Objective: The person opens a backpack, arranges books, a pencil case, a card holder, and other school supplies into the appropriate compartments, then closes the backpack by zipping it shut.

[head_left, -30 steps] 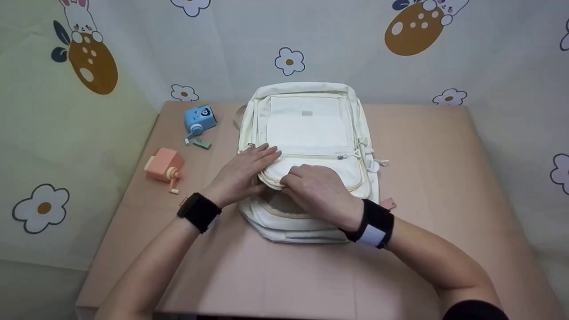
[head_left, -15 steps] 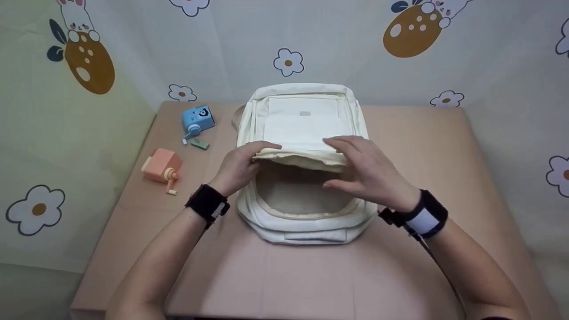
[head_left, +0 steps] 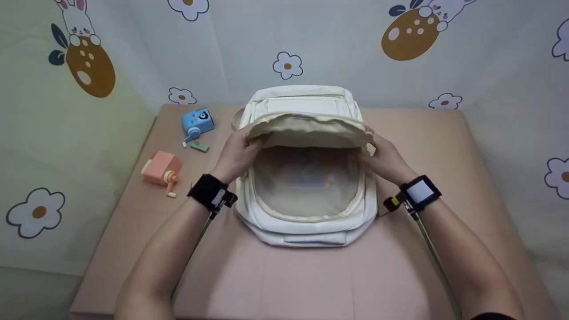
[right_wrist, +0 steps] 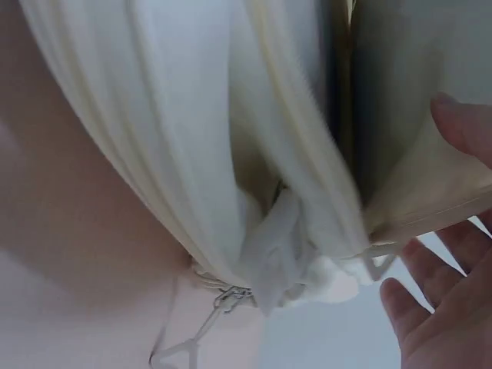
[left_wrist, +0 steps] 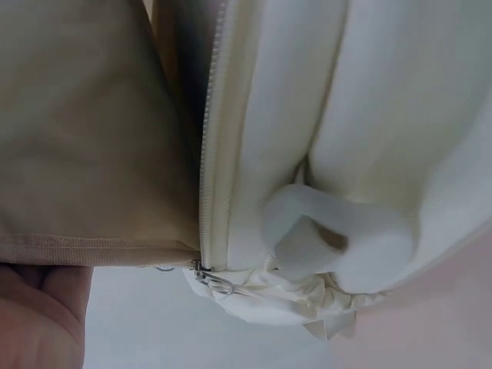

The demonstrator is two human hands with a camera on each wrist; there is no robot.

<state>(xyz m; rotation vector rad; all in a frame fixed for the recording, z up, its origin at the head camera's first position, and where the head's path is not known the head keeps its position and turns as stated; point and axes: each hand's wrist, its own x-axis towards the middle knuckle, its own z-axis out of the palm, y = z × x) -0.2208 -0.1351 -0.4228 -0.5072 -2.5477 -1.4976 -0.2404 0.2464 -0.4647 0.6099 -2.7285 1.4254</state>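
Observation:
A white backpack (head_left: 306,235) lies on its back with its front pocket (head_left: 306,186) unzipped and gaping toward me. The pocket's flap (head_left: 311,129) is lifted, showing its beige lining. My left hand (head_left: 235,155) grips the flap's left edge; in the left wrist view only part of that hand (left_wrist: 42,323) shows, against the seam. My right hand (head_left: 389,160) holds the flap's right edge. In the right wrist view its thumb (right_wrist: 465,127) is on the lining and the other fingers are behind the flap. A zipper slider (left_wrist: 211,280) hangs at the opening's corner.
Left of the backpack stand a blue crank pencil sharpener (head_left: 198,122) and a pink crank sharpener (head_left: 162,169). A small green block (head_left: 199,146) lies beside the blue one. A beige cloth covers the table (head_left: 444,249), with a patterned curtain (head_left: 249,40) behind.
The flap has been raised from nearly closed to standing up, widening the pocket's opening. My right hand has moved from the flap's middle to its right edge; my left hand has stayed at the left.

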